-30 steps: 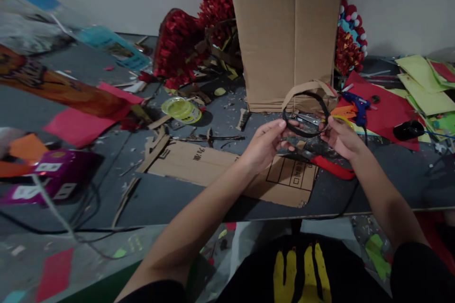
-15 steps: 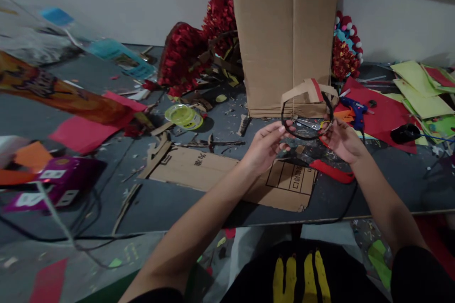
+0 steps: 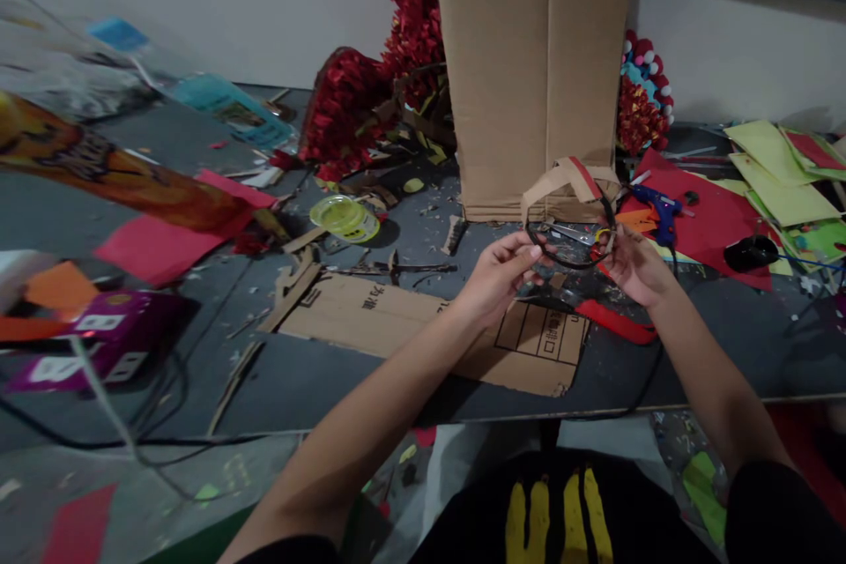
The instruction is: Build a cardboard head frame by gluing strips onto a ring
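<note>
A headband (image 3: 574,263) with a thin black band and cardboard strips across its top is held up over the table. My left hand (image 3: 508,271) pinches its left side between thumb and fingers. On the opposite side my right hand (image 3: 631,264) grips the band near its end. One cardboard strip carries a red stripe (image 3: 584,171). Below my hands lies a flat cardboard piece (image 3: 370,314) with printed writing. Just behind the headband rest scissors (image 3: 574,233), partly covered by it. A red-handled tool (image 3: 616,322) lies under my right hand, its other end unclear.
A tall cardboard panel (image 3: 515,70) stands at the back, red paper flowers (image 3: 347,110) beside it. To the right are a blue glue gun (image 3: 661,204), red paper (image 3: 710,233) and a black cup (image 3: 751,254). A yellow-green tub (image 3: 347,218), an orange tube (image 3: 125,176) and a purple box (image 3: 125,326) sit leftward.
The headband has tipped slightly and sunk a little in my hands. Both hands keep hold of it, with only small finger shifts. The camera view has moved slightly.
</note>
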Motion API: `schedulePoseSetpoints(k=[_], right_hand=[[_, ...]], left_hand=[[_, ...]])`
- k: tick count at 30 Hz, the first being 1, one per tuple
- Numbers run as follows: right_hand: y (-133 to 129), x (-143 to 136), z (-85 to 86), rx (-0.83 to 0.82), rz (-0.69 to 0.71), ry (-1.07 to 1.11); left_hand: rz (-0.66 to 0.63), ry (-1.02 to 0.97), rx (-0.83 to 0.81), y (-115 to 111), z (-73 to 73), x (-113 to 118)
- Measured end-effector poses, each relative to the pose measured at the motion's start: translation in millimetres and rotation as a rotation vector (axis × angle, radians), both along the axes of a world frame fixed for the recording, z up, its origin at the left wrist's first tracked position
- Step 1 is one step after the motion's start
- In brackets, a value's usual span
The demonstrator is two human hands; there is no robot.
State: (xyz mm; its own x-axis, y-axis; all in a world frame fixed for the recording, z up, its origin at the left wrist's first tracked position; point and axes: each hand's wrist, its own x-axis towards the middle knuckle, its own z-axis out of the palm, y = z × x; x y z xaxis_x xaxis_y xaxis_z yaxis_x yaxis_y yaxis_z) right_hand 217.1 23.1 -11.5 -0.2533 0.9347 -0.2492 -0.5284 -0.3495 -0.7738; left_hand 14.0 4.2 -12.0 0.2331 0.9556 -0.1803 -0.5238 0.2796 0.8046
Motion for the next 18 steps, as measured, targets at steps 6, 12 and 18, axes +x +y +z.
schedulePoseSetpoints(k=[6,12,18], right_hand=[[1.1,1.2,1.6,-0.048,-0.079,-0.018],[4.0,7.5,-2.6,-0.029,-0.074,-0.039],[5.0,8.9,-4.6,-0.042,-0.086,-0.031]], left_hand=[[0.033,-0.013,0.003,0.2,0.4,1.0],[-0.07,-0.017,0.031,-3.4,-0.1,1.0],[-0.235,0.055,0.067,-7.1,-6.6,1.6]])
